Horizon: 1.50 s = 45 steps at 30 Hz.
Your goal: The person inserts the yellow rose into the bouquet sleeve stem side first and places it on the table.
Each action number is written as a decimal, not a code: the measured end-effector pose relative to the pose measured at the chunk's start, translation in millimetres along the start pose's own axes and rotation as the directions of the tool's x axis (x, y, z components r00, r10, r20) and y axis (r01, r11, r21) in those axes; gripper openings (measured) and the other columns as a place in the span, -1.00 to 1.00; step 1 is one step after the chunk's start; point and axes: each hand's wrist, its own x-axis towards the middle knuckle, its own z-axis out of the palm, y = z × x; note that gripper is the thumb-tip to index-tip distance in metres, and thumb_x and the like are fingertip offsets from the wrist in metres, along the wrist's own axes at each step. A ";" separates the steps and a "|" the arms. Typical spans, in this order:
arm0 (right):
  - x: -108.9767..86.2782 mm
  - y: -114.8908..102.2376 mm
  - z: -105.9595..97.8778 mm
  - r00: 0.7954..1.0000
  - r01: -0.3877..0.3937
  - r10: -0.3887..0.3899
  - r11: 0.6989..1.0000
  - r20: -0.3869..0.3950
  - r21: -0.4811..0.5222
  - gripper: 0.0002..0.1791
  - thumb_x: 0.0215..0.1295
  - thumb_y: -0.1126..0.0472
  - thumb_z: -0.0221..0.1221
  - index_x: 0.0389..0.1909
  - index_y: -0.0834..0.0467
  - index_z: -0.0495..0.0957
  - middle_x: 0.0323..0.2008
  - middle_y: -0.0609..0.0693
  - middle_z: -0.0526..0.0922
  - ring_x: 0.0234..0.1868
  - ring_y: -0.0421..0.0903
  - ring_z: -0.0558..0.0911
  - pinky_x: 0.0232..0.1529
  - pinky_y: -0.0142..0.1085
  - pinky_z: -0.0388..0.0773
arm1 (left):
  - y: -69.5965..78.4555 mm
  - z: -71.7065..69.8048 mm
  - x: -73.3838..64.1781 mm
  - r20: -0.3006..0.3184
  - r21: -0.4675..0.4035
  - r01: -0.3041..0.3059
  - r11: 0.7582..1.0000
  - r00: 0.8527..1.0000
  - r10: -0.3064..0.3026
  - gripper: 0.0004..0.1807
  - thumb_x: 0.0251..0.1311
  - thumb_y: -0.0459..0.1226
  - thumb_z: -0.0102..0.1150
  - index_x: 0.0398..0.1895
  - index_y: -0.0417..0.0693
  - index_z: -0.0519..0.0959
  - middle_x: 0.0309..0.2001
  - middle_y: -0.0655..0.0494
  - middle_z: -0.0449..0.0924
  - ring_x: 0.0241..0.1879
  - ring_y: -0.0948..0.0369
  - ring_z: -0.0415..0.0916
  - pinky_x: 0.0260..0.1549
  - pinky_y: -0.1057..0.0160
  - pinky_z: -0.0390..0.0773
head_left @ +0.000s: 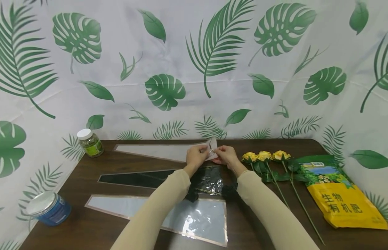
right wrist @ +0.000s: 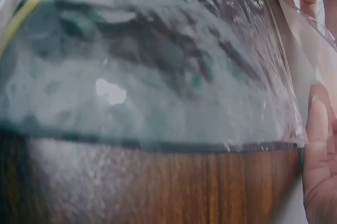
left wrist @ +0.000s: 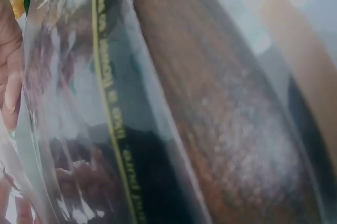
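Both hands are at the wide right end of a long tapered white flower sleeve (head_left: 162, 150), the farthest of three on the table. My left hand (head_left: 196, 156) pinches the lifted edge of its mouth with thumb and fingers. Just to the right, my right hand (head_left: 227, 156) pinches the same end, which stands raised and partly spread. Below the hands lies a dark flower sleeve (head_left: 128, 178) with a clear front; its gold lettering shows on the film (left wrist: 142, 145) in the left wrist view. Nearest me is another white sleeve (head_left: 209, 217), partly hidden by the left forearm.
Three yellow roses (head_left: 264, 156) with long stems lie right of the hands, beside a yellow fertilizer bag (head_left: 347, 205). At the left stand a jar with a white lid (head_left: 90, 144) and a blue tin (head_left: 50, 210). A leaf-printed cloth (head_left: 125, 97) hangs behind the brown table (head_left: 78, 180).
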 end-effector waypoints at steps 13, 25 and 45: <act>-0.5 -2.3 -0.5 0.999 -0.026 0.026 1.000 -0.045 0.015 -0.74 0.35 0.39 -0.01 -0.05 0.52 0.41 -0.70 0.00 0.55 -0.73 -0.23 0.59 -0.61 -0.45 0.56 | 5.9 -13.8 3.1 -0.079 -0.075 -0.027 0.997 0.997 0.021 -0.81 0.10 -0.20 0.27 -0.22 -0.01 0.72 -0.25 0.11 0.73 -0.17 0.14 0.64 -0.17 0.15 0.53; -5.9 -6.7 -5.1 0.999 -0.048 0.048 0.999 -0.002 -0.012 -0.57 0.42 0.21 -0.04 0.10 0.50 0.39 -0.66 -0.02 0.60 -0.69 -0.25 0.60 -0.58 -0.47 0.56 | 0.7 -18.3 1.3 -0.073 -0.056 -0.111 0.992 0.992 0.107 -0.80 0.12 -0.24 0.28 -0.18 -0.03 0.71 -0.25 0.09 0.73 -0.17 0.16 0.65 -0.14 0.16 0.54; -55.0 -49.5 -31.2 0.974 0.201 -0.184 0.972 -0.132 0.125 -0.63 0.42 0.23 -0.02 0.09 0.43 0.37 -0.35 0.01 0.55 -0.43 -0.26 0.61 -0.25 -0.36 0.63 | 3.4 -19.0 3.6 -0.028 0.006 -0.102 0.995 0.994 0.102 -0.73 0.17 -0.18 0.24 -0.05 0.03 0.67 -0.17 0.08 0.71 -0.14 0.12 0.64 -0.14 0.14 0.57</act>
